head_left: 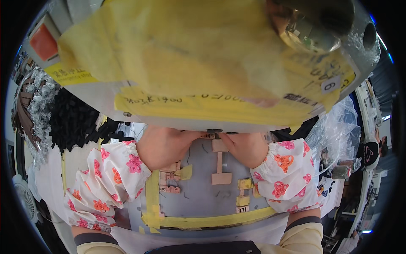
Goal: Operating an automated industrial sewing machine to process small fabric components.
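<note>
My left hand (164, 146) and my right hand (248, 148) reach in from both sides under the front edge of a light grey machine head (177, 121). Both thumbs point inward and nearly meet at the middle, fingers drawn together. A small dark piece (215, 131) shows between the thumb tips; its kind is unclear. The machine hides most of my fingers and whatever they hold. Below my hands lies a grey work plate (203, 199) with pinkish-tan guide blocks (221, 178) stuck on it. Flowered white sleeve covers (105, 178) wrap both forearms.
Yellow tape (203, 221) edges the plate. A heap of black strips (74, 120) lies at the left, beside clear plastic wrapping and brown strips. Clear plastic bags (338, 127) sit at the right. A red button box (43, 42) and yellow covering occupy the machine's front. A small fan (25, 197) stands far left.
</note>
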Motion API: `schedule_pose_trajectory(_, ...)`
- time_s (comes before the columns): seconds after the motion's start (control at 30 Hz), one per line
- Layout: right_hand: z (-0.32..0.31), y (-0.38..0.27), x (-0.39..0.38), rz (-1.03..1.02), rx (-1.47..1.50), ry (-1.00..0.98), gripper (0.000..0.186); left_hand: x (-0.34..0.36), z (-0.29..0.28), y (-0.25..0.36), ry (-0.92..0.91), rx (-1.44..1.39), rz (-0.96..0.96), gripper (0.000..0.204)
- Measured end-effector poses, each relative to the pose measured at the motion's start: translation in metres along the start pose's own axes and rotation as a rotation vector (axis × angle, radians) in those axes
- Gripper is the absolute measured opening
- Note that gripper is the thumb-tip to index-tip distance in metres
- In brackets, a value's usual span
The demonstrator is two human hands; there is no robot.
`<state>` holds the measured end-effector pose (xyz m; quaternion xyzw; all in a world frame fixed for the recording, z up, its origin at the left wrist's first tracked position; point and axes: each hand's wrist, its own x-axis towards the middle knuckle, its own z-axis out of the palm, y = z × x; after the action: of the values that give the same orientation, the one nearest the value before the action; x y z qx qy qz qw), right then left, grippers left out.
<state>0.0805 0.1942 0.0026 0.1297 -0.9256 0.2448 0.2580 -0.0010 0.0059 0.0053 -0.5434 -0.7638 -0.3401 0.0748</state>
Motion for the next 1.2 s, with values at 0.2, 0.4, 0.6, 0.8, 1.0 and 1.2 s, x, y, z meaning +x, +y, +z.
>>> schedule_pose_trajectory(0.2,-0.01,0.002,0.001,-0.065,0.001,-0.16,0.017,-0.004,-0.011,0.001,0.02,0.051,0.009,0.021)
schedule_pose_trajectory(0.4,-0.005,0.004,0.001,-0.096,-0.014,-0.138,0.022,-0.005,-0.008,-0.002,0.029,0.1,0.053,0.022)
schedule_pose_trajectory(0.6,-0.006,-0.003,0.006,0.084,0.178,-0.181,0.021,-0.004,-0.009,-0.001,0.024,0.12,0.051,0.021)
schedule_pose_trajectory(0.8,-0.007,-0.004,0.005,0.116,0.171,-0.183,0.021,0.007,-0.008,0.009,0.03,-0.148,-0.175,0.017)
schedule_pose_trajectory(1.0,-0.007,-0.003,0.007,0.074,0.119,-0.168,0.021,-0.003,-0.006,0.0,0.009,0.022,-0.089,0.022)
schedule_pose_trajectory(1.2,-0.013,-0.003,0.01,0.005,0.056,-0.163,0.027,-0.005,-0.01,-0.007,0.042,0.216,-0.01,0.027)
